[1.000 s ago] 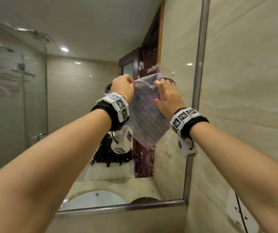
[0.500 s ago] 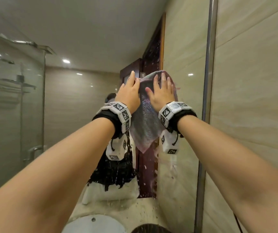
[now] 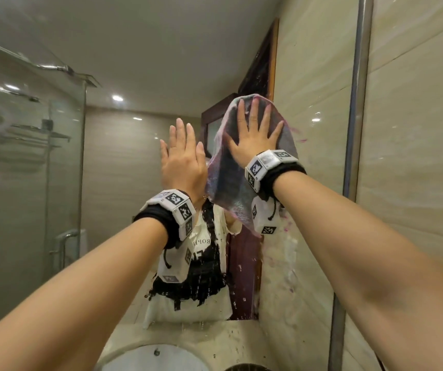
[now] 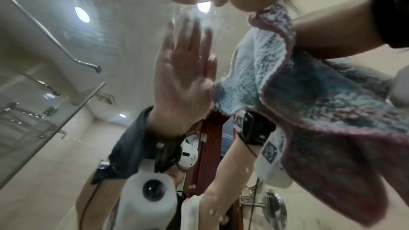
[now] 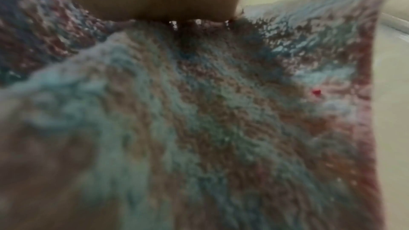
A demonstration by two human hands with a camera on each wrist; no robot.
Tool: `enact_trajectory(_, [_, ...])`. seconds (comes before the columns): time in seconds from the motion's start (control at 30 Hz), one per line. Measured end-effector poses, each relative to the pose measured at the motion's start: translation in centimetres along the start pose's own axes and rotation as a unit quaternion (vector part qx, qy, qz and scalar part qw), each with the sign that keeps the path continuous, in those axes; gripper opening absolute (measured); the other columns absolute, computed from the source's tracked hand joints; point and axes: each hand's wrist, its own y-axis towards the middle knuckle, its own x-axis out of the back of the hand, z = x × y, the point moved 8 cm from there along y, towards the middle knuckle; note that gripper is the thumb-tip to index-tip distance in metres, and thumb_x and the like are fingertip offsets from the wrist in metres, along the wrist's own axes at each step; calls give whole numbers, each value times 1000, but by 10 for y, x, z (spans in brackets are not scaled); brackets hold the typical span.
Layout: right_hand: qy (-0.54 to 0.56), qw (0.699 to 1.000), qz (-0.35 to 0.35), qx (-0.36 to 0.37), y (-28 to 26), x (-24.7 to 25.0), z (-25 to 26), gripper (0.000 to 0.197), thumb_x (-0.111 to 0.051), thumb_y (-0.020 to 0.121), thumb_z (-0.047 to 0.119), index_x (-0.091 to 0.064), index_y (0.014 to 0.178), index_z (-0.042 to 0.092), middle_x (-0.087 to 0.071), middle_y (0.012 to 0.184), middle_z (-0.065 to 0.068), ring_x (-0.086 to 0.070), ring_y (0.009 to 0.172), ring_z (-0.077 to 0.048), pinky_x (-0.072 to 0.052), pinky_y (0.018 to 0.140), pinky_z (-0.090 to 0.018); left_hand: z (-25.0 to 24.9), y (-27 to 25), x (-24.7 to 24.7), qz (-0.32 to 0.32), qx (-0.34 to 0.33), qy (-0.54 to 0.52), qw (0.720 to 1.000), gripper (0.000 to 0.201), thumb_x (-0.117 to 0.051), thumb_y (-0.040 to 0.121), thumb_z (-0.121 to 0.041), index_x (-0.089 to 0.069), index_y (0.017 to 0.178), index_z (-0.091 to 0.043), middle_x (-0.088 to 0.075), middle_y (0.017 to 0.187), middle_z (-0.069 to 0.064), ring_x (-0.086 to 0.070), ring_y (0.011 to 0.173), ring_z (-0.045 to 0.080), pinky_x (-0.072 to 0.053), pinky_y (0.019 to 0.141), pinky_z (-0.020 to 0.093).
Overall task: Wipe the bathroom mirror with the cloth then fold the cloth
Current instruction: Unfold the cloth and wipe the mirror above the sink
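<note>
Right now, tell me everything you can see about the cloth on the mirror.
The cloth is a fluffy terry-looking square, mottled teal, grey and maroon with a pinkish stitched edge. It hangs unfolded against the mirror, high near the right frame. The right hand presses its upper part flat with spread fingers; the lower part droops loose below the wrist. The left hand lies flat on the glass beside its left edge. It looks wet; droplets streak the glass below.

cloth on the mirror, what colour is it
The cloth is mottled teal-blue and white with a dark pinkish-red border, clearest in the left wrist view.
</note>
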Motion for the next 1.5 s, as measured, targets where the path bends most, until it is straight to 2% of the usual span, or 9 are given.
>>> enact_trajectory(0.27, [-27, 996, -1, 85, 19, 5, -4, 70, -18, 93, 62, 16, 147, 33, 21, 157, 0, 21, 143, -27, 13, 112, -59, 8, 1, -11, 40, -13, 50, 998, 50, -17, 102, -24, -10, 148, -6, 0, 157, 10, -2, 146, 20, -6, 120, 39])
enact_trajectory(0.47, [37, 998, -9, -53, 22, 16, -73, 75, -24, 93, 61, 19, 146, 29, 23, 156, -1, 19, 144, -28, 10, 112, -57, 10, -2, -14, 38, -21, 80, 996, 53, -18, 102, -29, -8, 148, -7, 0, 157, 10, -3, 145, 22, -10, 119, 43])
enact_trajectory(0.67, [21, 989, -3, -146, -48, -21, -117, 74, -23, 95, 55, 18, 147, 22, 19, 157, -8, 15, 144, -32, 5, 115, -58, 7, -3, -11, 22, -25, 85, 996, 53, -22, 102, -31, -11, 148, -7, -4, 157, 10, -6, 145, 22, -11, 119, 42])
enact_trajectory(0.73, [-22, 991, 27, -128, -69, -37, -109, 76, -31, 96, 43, 20, 147, 18, 21, 155, -12, 16, 143, -36, 1, 113, -62, 5, -4, -11, 15, -19, 81, 996, 54, -25, 101, -30, -13, 148, -7, -6, 157, 11, -8, 145, 24, -12, 119, 43])
enact_trajectory(0.83, [-46, 993, 54, -99, -70, -43, -87, 81, -30, 94, 49, 23, 146, 17, 25, 154, -14, 18, 142, -38, 3, 113, -63, 3, -4, -11, 17, -14, 83, 996, 54, -24, 101, -30, -12, 148, -6, -6, 157, 11, -8, 145, 24, -12, 119, 43])
enact_trajectory(0.97, [-30, 997, 24, -64, -17, -8, -48, 80, -33, 95, 47, 22, 146, 19, 24, 155, -10, 17, 143, -36, 1, 113, -63, 5, -3, -8, 25, -27, 89, 995, 53, -23, 101, -29, -12, 148, -7, -6, 157, 10, -8, 145, 22, -12, 119, 41])
enact_trajectory(1.1, [-25, 1000, 11, -13, 16, 13, -11, 80, -29, 92, 59, 18, 147, 23, 22, 156, -8, 18, 143, -35, 6, 111, -63, 10, -2, -5, 36, -54, 93, 994, 52, -25, 101, -28, -14, 148, -9, -8, 157, 9, -10, 145, 22, -15, 119, 40])
enact_trajectory(1.3, [-77, 989, 46, 120, -13, -18, 15, 74, -23, 94, 57, 18, 147, 27, 23, 156, -5, 23, 142, -31, 16, 108, -60, 10, -2, -6, 42, -58, 82, 994, 51, -28, 101, -25, -18, 148, -8, -11, 157, 9, -12, 145, 22, -18, 118, 40])
enact_trajectory(1.5, [-82, 983, 92, 137, -56, -46, -6, 76, -26, 92, 60, 18, 146, 30, 25, 155, -1, 25, 142, -27, 21, 108, -54, 8, -24, -8, 61, -58, 90, 992, 52, -26, 101, -28, -15, 148, -8, -7, 157, 9, -9, 145, 23, -18, 118, 43])
